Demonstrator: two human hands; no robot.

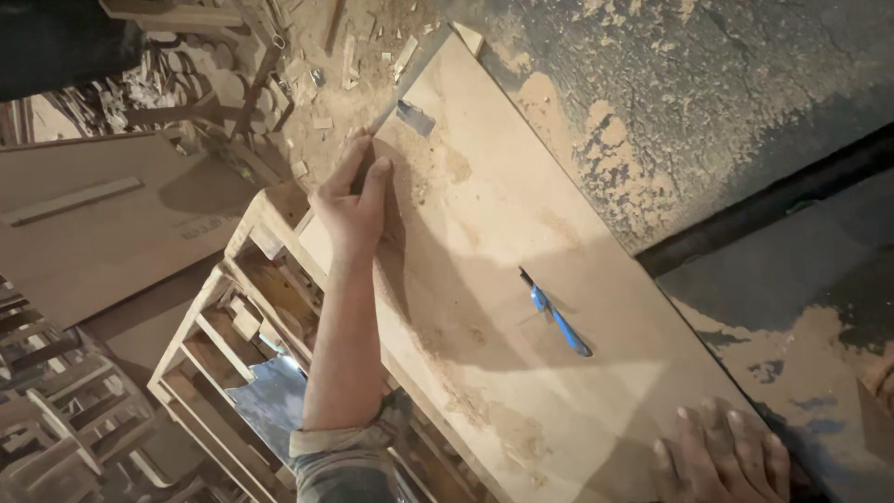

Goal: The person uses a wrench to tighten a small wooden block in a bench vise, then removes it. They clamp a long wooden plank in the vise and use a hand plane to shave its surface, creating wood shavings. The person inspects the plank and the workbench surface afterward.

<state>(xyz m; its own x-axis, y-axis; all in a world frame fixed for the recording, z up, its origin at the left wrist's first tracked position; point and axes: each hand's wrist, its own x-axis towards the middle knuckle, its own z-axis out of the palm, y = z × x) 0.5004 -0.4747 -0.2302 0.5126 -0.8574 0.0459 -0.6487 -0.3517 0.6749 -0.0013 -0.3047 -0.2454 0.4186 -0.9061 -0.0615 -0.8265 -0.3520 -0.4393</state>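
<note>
A long pale wooden board (521,279) dusted with sawdust runs diagonally from the top middle to the bottom right. My left hand (352,200) reaches out to its far left edge and grips a dark-handled tool whose flat grey metal blade (414,117) lies on the board. At the bottom right, my right hand (722,455) presses flat on the near end of the board with its fingers spread. A blue pen (557,321) lies loose on the board between the two hands.
The board rests on a wooden slatted frame (237,326) at the left. A large brown panel (93,219) lies further left. Wood scraps and offcuts (307,65) litter the top. The rough floor (708,102) carries sawdust patches, and a dark strip (773,200) crosses it.
</note>
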